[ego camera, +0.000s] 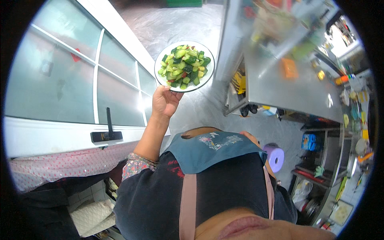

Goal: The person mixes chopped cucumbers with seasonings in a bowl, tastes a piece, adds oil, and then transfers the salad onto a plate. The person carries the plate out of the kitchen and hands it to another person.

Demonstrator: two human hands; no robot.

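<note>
A white plate (205, 78) with a dark rim bears a heap of chopped cucumber (183, 67) with small red pieces, likely chili. My left hand (166, 102) grips its near edge, with the thumb by the rim and the fingers underneath. The plate is held out in front of me, above the grey floor. My right hand (250, 137) shows only in part beside the blue apron (195, 153); the apron hides its fingers, so what it touches is unclear.
To the left stands a white door (60, 138) with frosted glass panes and a black handle (106, 136). A stainless steel table (270, 87) stands on the right. Near my right side is a purple stool (274, 158), with a metal shelf rack (327, 177) beyond it.
</note>
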